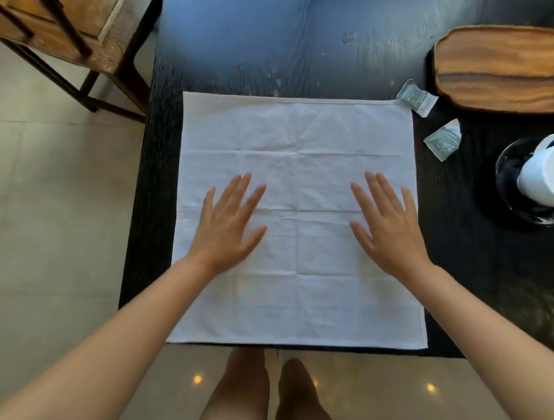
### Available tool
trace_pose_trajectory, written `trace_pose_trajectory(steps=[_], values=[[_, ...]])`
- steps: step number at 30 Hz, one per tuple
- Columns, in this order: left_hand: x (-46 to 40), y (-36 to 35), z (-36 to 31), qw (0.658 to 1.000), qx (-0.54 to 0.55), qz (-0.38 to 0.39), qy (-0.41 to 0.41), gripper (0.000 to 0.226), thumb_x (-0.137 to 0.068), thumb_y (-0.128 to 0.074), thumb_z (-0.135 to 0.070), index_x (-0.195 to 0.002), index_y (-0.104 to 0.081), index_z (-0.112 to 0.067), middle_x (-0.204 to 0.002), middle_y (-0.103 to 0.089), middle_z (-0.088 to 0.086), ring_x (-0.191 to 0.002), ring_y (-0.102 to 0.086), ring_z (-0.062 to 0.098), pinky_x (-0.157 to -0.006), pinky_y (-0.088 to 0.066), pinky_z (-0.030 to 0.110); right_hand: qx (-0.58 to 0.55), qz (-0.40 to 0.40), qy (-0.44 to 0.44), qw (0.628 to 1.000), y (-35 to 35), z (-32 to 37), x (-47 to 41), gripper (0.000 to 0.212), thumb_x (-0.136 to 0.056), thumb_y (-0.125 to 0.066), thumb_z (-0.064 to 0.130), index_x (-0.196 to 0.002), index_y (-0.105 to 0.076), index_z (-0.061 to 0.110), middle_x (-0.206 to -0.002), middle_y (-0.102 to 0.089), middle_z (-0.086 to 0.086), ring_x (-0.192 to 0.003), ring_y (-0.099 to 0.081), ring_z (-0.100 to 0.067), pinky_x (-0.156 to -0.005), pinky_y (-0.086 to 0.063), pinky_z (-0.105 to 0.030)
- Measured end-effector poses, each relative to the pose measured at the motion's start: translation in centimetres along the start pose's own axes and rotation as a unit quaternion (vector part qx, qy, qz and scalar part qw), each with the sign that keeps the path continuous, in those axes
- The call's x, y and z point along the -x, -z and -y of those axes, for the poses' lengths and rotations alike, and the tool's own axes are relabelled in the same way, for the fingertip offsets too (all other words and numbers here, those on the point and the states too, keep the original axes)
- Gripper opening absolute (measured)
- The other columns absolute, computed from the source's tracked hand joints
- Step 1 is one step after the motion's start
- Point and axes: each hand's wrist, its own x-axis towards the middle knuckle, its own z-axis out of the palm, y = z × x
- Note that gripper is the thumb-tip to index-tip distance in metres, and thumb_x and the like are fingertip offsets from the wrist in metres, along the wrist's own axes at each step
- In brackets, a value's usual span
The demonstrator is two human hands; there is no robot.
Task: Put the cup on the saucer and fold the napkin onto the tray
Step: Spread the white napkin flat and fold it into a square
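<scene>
Left hand (226, 222) and right hand (386, 224), fingers spread, flat on the napkin (298, 141) at the tabletop's (275, 52) near edge: limp, light cloth, probably best pinched at corners.

Cut off by the right edge: wooden tray (506, 67) at upper right, white cup (545, 175) on dark saucer (506, 183). Clipped at upper left: wooden chair (59, 23). Too small to read: print on two sachets (416, 98).

This looks like a home living or dining area. A low black wood-grain table (306, 53) stands on glossy pale floor tiles (50, 202), beside a brown wooden chair with a woven seat (72, 23). A white cloth napkin (303, 132), an oval wooden tray (503, 67) and torn tea sachets (444, 140) suggest tea service.
</scene>
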Motion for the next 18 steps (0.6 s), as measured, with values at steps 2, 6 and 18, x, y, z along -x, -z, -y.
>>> trace_pose_trajectory(steps=[2, 6, 18], values=[[4.0, -0.5, -1.7, 1.0, 0.017, -0.005, -0.007, 0.064, -0.088, -0.039, -0.045, -0.142, -0.034, -0.011, -0.147, -0.037, 0.014, -0.136, -0.028, 0.024, -0.107, -0.027, 0.046, -0.005, -0.016, 0.029, 0.999, 0.2, 0.8, 3.6, 0.055, -0.09, -0.054, 0.027, -0.14, -0.037, 0.015, -0.15, -0.03, -0.018, -0.14, -0.022, -0.031, -0.111, -0.019, -0.054], [11.0, -1.4, -3.5, 0.999, -0.003, -0.001, -0.043, 0.056, -0.083, -0.049, -0.046, -0.127, -0.049, -0.011, -0.123, -0.054, 0.012, -0.114, -0.044, 0.024, -0.09, -0.043, 0.042, -0.004, -0.021, 0.078, 0.997, -0.7, 1.8, 10.2, 0.048, -0.08, -0.07, 0.026, -0.125, -0.057, 0.014, -0.131, -0.055, -0.02, -0.123, -0.048, -0.036, -0.101, -0.038, -0.054], [17.0, -3.2, -3.2, 0.993, -0.059, -0.008, -0.1, 0.032, -0.08, -0.056, -0.019, -0.105, -0.069, -0.003, -0.109, -0.069, 0.013, -0.101, -0.066, 0.029, -0.078, -0.056, 0.037, 0.015, 0.015, 0.169, 0.985, -3.4, 2.3, 16.9, 0.049, -0.068, -0.08, 0.02, -0.115, -0.066, 0.016, -0.119, -0.065, -0.014, -0.11, -0.061, -0.033, -0.09, -0.049, -0.049]])
